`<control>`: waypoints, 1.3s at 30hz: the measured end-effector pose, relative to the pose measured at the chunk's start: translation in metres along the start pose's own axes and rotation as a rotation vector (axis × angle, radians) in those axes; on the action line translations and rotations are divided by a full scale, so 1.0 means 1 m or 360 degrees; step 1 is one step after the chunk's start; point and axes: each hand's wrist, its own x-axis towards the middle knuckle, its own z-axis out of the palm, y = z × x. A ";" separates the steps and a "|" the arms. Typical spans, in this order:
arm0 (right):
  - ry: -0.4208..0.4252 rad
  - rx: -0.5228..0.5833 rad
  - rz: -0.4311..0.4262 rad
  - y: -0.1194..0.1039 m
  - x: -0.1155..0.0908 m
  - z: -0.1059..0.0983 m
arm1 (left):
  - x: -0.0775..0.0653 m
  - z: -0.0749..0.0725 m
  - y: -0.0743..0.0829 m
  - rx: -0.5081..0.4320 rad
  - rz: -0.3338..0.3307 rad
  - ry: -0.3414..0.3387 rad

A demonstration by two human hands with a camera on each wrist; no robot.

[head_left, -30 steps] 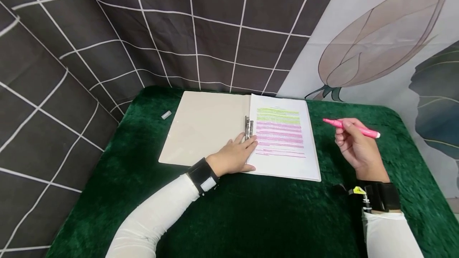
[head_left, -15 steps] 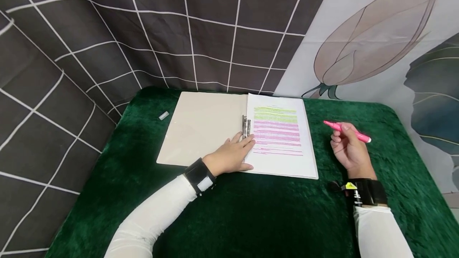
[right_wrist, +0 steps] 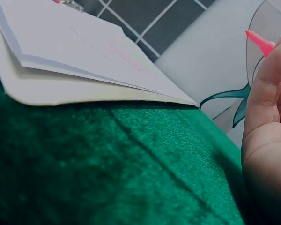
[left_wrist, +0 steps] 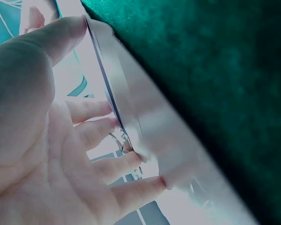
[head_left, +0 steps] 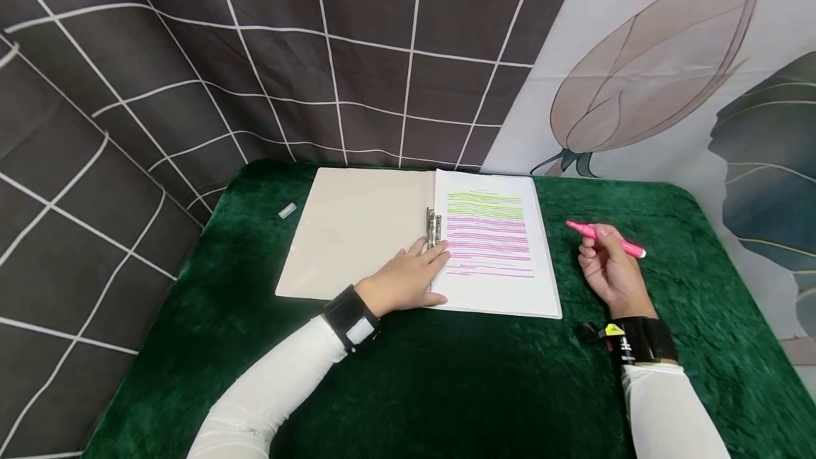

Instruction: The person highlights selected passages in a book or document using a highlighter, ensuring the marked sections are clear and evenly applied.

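Note:
A cream clip folder (head_left: pixel 357 225) lies spread flat, its metal clip (head_left: pixel 433 225) along the fold. On its right side sits a stack of printed paper (head_left: pixel 491 296), whose text is marked in yellow-green at the top and pink below. My left hand (head_left: pixel 408 278) rests with fingers spread across the fold, fingertips at the paper's left edge; the left wrist view shows the fingertips on the folder surface. Right of the folder, my right hand (head_left: pixel 612 268) pinches an uncapped pink highlighter (head_left: pixel 631 248), tip pointing left. In the right wrist view the highlighter tip (right_wrist: pixel 260 42) shows above the thumb.
A small whitish cap-like piece (head_left: pixel 287 210) lies left of the folder. Green plush cloth (head_left: pixel 484 388) covers the table. Dark grid-patterned fabric (head_left: pixel 274 62) hangs behind and to the left, with white floral fabric (head_left: pixel 637 91) at the back right.
My right hand has moved slightly left and down with the highlighter, closer to the folder. The left hand stays on the fold. The whole head view shifts a little.

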 end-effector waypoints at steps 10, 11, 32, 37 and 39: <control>-0.0035 0.0026 0.0044 0.001 0.001 -0.003 | -0.002 -0.005 0.001 -0.0035 0.0037 0.0133; -0.0037 0.0028 0.0044 0.001 0.001 -0.003 | -0.003 -0.007 0.002 -0.0033 0.0048 0.0158; 0.0019 -0.0077 0.0044 -0.001 0.000 -0.001 | 0.021 -0.014 0.092 0.0232 0.0506 0.0326; 0.0029 -0.0107 0.0046 0.000 0.000 -0.001 | 0.035 -0.007 0.109 0.0285 0.0576 0.0288; 0.0026 -0.0113 0.0053 0.000 0.001 -0.001 | 0.040 -0.005 0.112 0.0289 0.0558 0.0265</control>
